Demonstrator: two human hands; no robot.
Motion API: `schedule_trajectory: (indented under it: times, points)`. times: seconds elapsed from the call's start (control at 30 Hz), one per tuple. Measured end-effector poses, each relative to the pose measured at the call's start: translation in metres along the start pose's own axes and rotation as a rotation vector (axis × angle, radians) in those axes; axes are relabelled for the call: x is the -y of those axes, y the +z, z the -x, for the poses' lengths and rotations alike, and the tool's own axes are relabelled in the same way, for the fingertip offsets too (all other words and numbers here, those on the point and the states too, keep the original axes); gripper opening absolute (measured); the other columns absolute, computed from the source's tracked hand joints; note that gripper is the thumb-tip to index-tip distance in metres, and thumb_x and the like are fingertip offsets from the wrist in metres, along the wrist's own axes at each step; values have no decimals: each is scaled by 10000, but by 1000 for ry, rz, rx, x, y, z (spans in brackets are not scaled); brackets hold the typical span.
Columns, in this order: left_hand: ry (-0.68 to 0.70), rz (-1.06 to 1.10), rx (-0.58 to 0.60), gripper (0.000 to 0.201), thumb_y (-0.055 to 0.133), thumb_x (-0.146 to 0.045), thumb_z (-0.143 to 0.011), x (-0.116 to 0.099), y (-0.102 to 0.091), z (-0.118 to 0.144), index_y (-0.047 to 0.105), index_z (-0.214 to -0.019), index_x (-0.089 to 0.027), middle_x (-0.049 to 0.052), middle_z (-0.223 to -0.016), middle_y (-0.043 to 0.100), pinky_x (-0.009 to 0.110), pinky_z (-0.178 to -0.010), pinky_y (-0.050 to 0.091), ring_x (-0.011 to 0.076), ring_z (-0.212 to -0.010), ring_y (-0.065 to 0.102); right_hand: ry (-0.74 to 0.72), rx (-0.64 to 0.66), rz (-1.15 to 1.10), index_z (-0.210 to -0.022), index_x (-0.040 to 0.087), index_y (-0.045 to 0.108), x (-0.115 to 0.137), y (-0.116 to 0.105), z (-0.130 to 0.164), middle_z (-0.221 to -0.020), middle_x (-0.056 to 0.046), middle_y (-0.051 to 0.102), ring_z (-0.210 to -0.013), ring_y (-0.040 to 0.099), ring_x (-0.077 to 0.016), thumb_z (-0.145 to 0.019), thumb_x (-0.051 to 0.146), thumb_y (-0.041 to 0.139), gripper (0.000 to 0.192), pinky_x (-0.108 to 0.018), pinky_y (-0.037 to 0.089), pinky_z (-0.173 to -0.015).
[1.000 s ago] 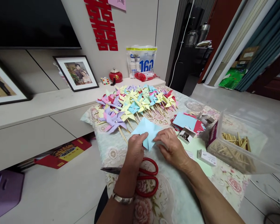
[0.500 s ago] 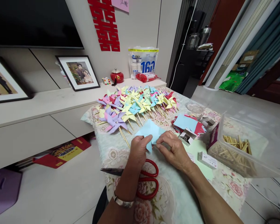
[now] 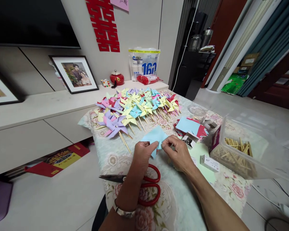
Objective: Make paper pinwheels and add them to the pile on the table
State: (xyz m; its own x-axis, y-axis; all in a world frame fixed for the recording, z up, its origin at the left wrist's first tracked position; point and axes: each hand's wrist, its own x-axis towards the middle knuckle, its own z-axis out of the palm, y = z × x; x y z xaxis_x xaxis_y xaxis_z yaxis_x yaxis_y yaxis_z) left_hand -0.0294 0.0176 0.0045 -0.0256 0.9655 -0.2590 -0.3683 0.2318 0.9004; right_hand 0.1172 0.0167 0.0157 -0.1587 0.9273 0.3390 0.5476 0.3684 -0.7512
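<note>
Between my hands is a light blue paper sheet [image 3: 154, 134] with cut, folded corners. My left hand [image 3: 144, 152] grips it near the middle, thumb pressed on top. The fingers of my right hand [image 3: 177, 150] pinch the sheet's right side. Red-handled scissors [image 3: 151, 194] lie on the table, partly covered by my left forearm. Beyond my hands lie many finished paper pinwheels [image 3: 137, 107] on sticks, in yellow, purple, blue and red.
A stack of coloured paper [image 3: 189, 125] sits right of my hands, near a small open box of fasteners [image 3: 189, 141] and a white box [image 3: 209, 163]. Further right, a clear plastic bin [image 3: 231, 160] holds wooden sticks. Behind stands a cabinet top [image 3: 36, 110] with framed photos.
The view has shifted slightly to the right. My right fingers have drawn closer to my left thumb, and the blue sheet's right corner is bent inward more.
</note>
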Motion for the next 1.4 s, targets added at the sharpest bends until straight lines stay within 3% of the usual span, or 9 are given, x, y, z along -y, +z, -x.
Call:
schedule_trajectory:
  times: [0.4, 0.73, 1.4]
  points:
    - [-8, 9, 7, 234, 826, -293, -581, 6, -1, -3, 741, -711, -118, 19, -643, 717, 262, -586, 519, 145, -557, 621, -91, -36, 218, -697, 204, 565, -1, 1, 1, -752, -50, 600, -793, 541, -219, -871, 172, 536, 180, -339, 387, -720]
    - [21, -99, -33, 163, 770, -256, -585, 1, 2, -1, 676, -623, -129, -23, -549, 644, 211, -479, 433, 102, -490, 531, -109, -13, 279, -722, 186, 597, -3, 3, 2, -764, -59, 602, -799, 539, -218, -874, 169, 529, 167, -343, 393, -749]
    - [54, -192, -44, 158, 741, -259, -566, -4, 5, 3, 625, -553, -152, -34, -527, 605, 203, -458, 392, 92, -487, 486, -79, 50, 317, -735, 183, 614, -3, 0, 1, -783, -64, 618, -814, 542, -222, -874, 167, 543, 157, -335, 388, -743]
